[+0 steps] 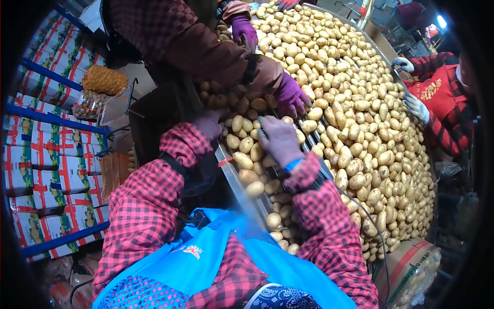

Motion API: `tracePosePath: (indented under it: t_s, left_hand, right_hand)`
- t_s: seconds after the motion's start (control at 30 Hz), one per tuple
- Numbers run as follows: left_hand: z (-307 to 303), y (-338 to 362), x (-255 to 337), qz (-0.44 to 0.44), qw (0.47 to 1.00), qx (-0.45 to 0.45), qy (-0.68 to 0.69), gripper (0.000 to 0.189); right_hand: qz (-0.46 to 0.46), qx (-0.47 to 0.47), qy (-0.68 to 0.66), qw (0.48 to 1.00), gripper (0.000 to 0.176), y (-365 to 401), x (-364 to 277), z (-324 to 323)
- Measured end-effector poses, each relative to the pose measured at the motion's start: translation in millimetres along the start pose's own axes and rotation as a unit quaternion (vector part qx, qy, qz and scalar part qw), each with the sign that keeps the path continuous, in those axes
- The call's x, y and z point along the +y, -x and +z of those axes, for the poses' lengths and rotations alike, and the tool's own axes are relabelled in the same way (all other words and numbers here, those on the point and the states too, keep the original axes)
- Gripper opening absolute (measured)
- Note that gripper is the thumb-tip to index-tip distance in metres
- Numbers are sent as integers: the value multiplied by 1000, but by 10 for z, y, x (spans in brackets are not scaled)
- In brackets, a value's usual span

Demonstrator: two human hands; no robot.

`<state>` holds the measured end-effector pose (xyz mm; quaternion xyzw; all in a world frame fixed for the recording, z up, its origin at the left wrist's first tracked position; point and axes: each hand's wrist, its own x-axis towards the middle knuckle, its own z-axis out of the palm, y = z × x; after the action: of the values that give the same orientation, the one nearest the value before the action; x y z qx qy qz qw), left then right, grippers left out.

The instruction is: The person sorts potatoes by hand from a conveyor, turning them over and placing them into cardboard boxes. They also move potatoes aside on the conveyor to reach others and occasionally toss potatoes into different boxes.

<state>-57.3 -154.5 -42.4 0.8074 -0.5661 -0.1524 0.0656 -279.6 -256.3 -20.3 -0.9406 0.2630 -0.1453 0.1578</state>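
Gloved hands among pale yellow oval potatoes on a grey metal roller table.

The right hand lies palm-down on the potatoes at picture centre; I cannot tell whether it closes on one. The left hand, at its ten o'clock, sits by the table edge, its grip hidden. The potatoes look firm, weighty, smooth and prone to roll, so they are best taken across the middle. Their long axes point every way; the nearest runs ten to four o'clock. A co-worker's purple-gloved hand works at twelve o'clock.
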Motion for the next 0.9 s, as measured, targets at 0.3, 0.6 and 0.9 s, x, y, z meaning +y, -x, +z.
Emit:
tracePosePath:
  t_s: [0.3, 0.6, 0.9]
  left_hand:
    - [53, -473, -210, 73, 989, -25, -129, 48]
    - [-20, -372, -265, 17, 997, -35, 61, 47]
    - [-538, 1297, -7, 50, 344, -105, 932, 55]
  right_hand:
    - [101, -75, 253, 959, 25, -990, 62, 941]
    - [160, -207, 157, 952, 31, -922, 430, 567]
    - [190, -51, -710, 677, 60, 143, -424, -212]
